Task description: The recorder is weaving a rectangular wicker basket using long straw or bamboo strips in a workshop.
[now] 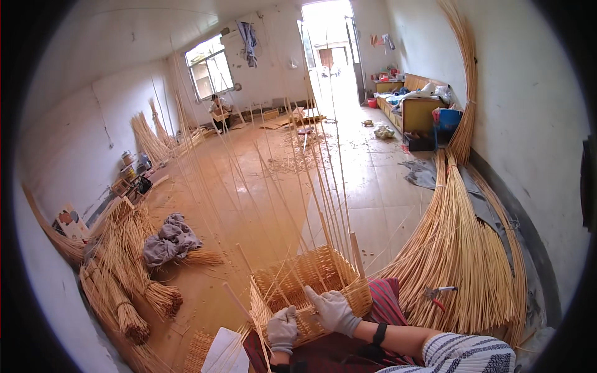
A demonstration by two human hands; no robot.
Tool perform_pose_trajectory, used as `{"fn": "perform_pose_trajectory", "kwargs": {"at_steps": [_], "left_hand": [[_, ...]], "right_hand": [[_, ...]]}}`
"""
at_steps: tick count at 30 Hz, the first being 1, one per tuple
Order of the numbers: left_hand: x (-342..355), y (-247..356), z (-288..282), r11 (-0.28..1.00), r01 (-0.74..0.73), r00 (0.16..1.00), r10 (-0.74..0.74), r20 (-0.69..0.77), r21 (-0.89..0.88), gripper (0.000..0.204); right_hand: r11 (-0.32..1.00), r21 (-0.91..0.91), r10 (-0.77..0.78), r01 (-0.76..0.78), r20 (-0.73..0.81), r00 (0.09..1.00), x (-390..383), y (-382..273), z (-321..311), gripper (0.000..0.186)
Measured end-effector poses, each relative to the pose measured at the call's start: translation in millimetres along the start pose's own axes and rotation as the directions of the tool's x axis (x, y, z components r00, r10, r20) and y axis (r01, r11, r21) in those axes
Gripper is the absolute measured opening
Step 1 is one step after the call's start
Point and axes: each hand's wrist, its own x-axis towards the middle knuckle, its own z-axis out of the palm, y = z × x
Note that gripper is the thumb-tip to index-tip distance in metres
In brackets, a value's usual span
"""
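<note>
A half-woven wicker basket (267, 278), rectangular and pale tan, rests on my lap over a dark red striped cloth (387, 299). Long thin stakes rise high from its walls, and thicker sticks stand at its corners. Both my hands wear whitish work gloves. At the near left part of the rim, my left hand (283, 329) is closed with its fingers curled in; what it pinches is hidden. My right hand (336, 312) grips the near wall to the right of it, index finger pointing up along the weave.
A large bundle of willow rods (463, 261) leans at right, with red-handled pruning shears (439, 297) on it. More rod bundles (124, 273) and a grey cloth (173, 239) lie at left. Another person (219, 113) sits far off by the window. A wooden bench (418, 105) stands back right.
</note>
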Motion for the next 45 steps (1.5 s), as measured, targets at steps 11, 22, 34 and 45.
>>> {"fn": "perform_pose_trajectory", "kwargs": {"at_steps": [11,22,34,45], "left_hand": [[-6.8,17.8,-17.7,0.993,0.057,0.996,-0.049,-0.075,0.103,0.059],[-17.5,28.4,-19.7,0.999,0.007,0.996,-0.003,-0.085,0.042,0.048],[-12.1,38.4,-18.9,0.982,-0.075,0.994,0.088,-0.071,0.176,0.046],[-11.9,30.5,-12.7,0.996,-0.056,0.997,0.059,-0.043,0.065,0.043]], "right_hand": [[0.994,-0.111,0.035,-0.02,0.137,0.99,7.0,-10.2,-7.1,0.06],[0.993,-0.106,-0.054,0.055,0.015,0.998,-5.1,-3.4,-1.8,0.059],[0.988,-0.137,-0.065,0.069,0.037,0.997,-3.0,-5.7,-4.9,0.057],[0.983,-0.157,-0.086,0.092,0.042,0.995,-1.0,9.2,3.1,0.057]]}}
